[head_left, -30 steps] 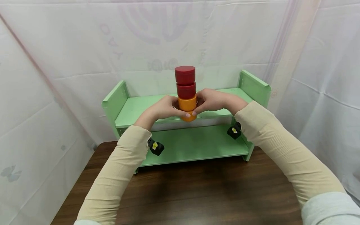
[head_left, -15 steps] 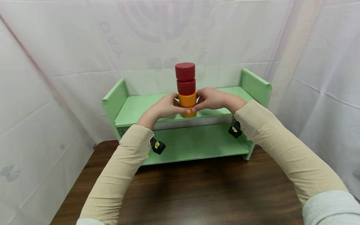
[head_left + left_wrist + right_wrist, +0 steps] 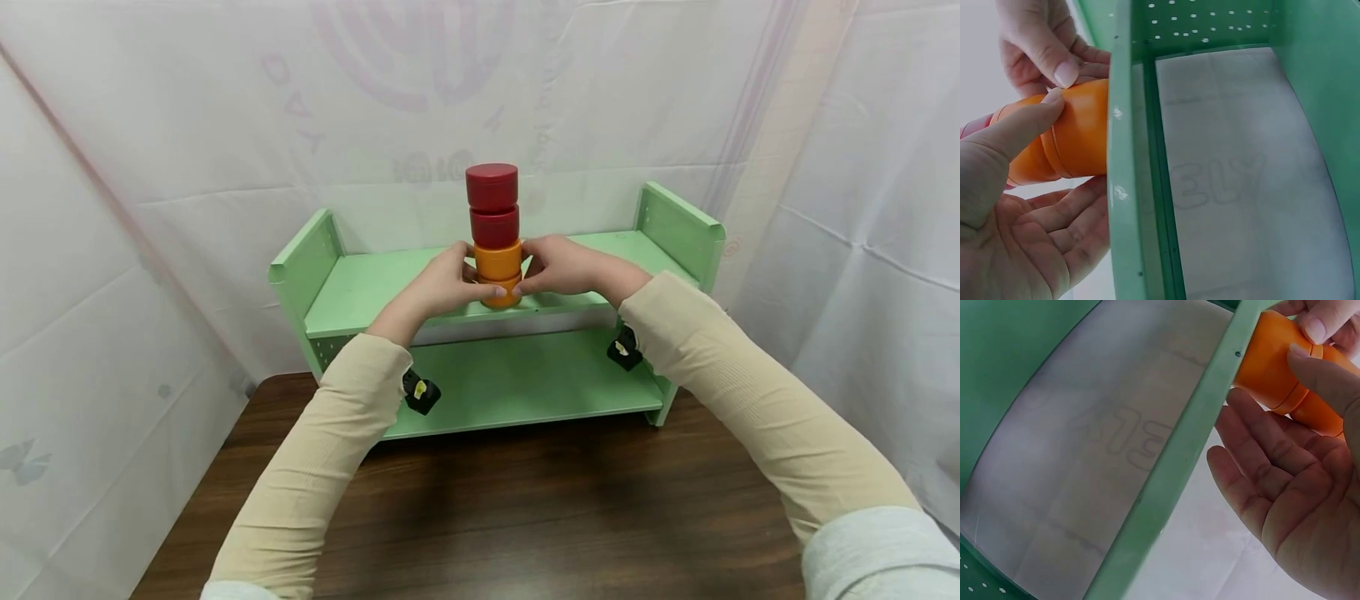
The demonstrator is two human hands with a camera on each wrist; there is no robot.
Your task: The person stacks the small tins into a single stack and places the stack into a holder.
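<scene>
Left hand and right hand clasp the orange base of a red-and-orange stack of plastic cylinders at the green metal shelf edge; any tilt could topple it.

Dark brown wooden bench, two-tier pale green shelf unit standing upright at its back edge, stack of two orange round tubs with two red round tubs above, resting upright on the upper shelf's front edge

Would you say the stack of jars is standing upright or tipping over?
Upright: the stack rises straight from the shelf, both hands steadying its orange base.
</scene>
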